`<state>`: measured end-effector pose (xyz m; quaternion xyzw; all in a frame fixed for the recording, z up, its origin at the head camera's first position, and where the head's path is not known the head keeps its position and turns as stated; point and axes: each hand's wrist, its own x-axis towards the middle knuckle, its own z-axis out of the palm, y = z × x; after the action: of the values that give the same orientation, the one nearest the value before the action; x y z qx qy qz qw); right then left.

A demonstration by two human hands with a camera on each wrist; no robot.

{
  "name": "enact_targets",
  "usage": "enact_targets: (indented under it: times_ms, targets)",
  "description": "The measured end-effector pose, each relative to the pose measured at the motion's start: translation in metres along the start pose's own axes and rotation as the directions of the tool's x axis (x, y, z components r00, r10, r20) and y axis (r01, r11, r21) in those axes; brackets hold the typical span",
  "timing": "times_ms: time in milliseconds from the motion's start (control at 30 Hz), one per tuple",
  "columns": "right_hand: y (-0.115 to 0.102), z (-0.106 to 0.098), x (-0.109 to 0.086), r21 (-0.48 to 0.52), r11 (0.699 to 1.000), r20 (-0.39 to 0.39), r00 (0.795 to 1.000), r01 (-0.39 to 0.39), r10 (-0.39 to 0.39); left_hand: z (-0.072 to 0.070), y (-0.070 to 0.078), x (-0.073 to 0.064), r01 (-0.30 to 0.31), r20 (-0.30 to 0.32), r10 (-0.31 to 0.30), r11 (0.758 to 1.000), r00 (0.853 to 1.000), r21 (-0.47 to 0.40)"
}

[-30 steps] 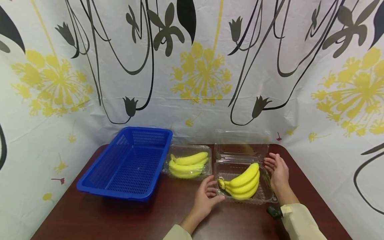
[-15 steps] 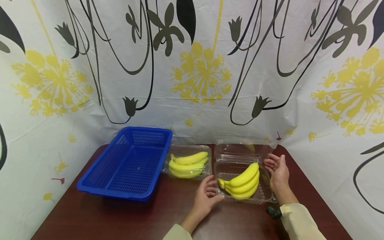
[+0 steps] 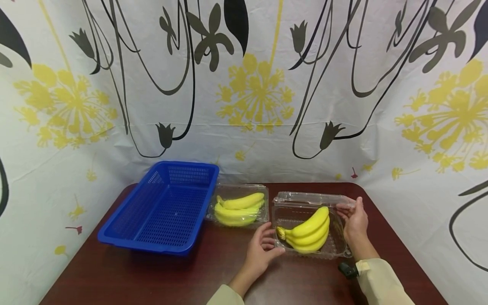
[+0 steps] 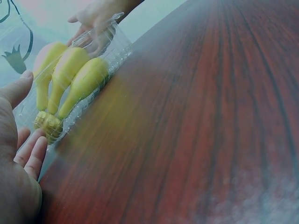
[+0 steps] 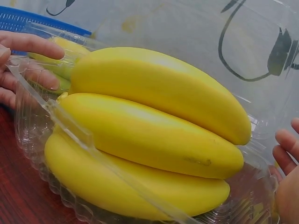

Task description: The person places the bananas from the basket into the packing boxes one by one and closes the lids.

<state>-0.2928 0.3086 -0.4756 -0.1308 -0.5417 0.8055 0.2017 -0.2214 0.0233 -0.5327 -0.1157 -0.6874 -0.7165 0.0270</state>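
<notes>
A bunch of yellow bananas (image 3: 309, 235) lies in a clear plastic clamshell container (image 3: 295, 213) at the right of the table. Its transparent lid (image 3: 309, 198) is raised at the back and looks narrow in the head view. My left hand (image 3: 259, 252) rests at the front left corner, fingers spread and relaxed near the banana stem. At the right side stands my right hand (image 3: 354, 222); its fingers overlap the lid's right end and are loosely bent. In the right wrist view the bananas (image 5: 149, 121) fill the middle, and my right hand (image 5: 289, 177) shows at the edge.
A second clear container (image 3: 265, 215) with bananas (image 3: 238, 212) sits left of the first, its lid down. Farther left is a blue perforated basket (image 3: 146, 250). The dark red table (image 3: 213, 275) backs onto a floral-printed curtain (image 3: 248, 144).
The lid's top edge has come down in the head view, and its right end now overlaps my right fingers. My hands, the bananas and the container base stay nearly still.
</notes>
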Motion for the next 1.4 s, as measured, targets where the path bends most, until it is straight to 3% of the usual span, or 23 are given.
enact_targets:
  times_ms: [167, 400, 533, 800, 867, 1000, 1167, 1400]
  targets:
    - [0.0, -0.001, -0.002, 0.001, 1.0, -0.039, 0.999, -0.01, 0.01, -0.001, 0.0, -0.001, -0.005, 0.001, 0.006, 1.0, 1.0, -0.005]
    - [-0.002, -0.001, -0.004, 0.148, 0.987, -0.072, 0.994, -0.067, 0.079, -0.001, -0.001, -0.001, -0.014, 0.002, 0.014, 1.0, 1.0, -0.007]
    - [-0.006, 0.0, -0.007, 0.181, 0.979, -0.079, 0.991, -0.09, 0.105, -0.001, -0.002, -0.001, -0.02, 0.006, 0.02, 1.0, 1.0, -0.008]
    - [-0.02, 0.005, -0.018, 0.178, 0.978, -0.061, 0.99, -0.112, 0.124, -0.002, -0.002, -0.001, -0.036, 0.022, 0.036, 0.999, 0.999, -0.016]
    - [-0.017, 0.003, -0.015, 0.116, 0.988, -0.061, 0.992, -0.104, 0.112, -0.001, -0.002, -0.001, -0.041, 0.031, 0.041, 0.999, 0.999, -0.011]
    - [-0.012, -0.004, -0.007, -0.14, 0.987, -0.004, 0.997, -0.083, 0.083, -0.002, 0.0, -0.002, -0.057, 0.07, 0.056, 0.998, 0.996, 0.008]
    - [-0.008, -0.02, 0.001, -0.443, 0.897, 0.171, 0.982, 0.005, 0.08, -0.004, 0.002, -0.002, -0.091, 0.121, 0.091, 0.996, 0.988, -0.006]
    - [-0.008, -0.025, 0.004, -0.631, 0.767, 0.289, 0.953, 0.117, 0.092, -0.007, 0.004, -0.002, -0.109, 0.174, 0.101, 0.993, 0.979, 0.035]
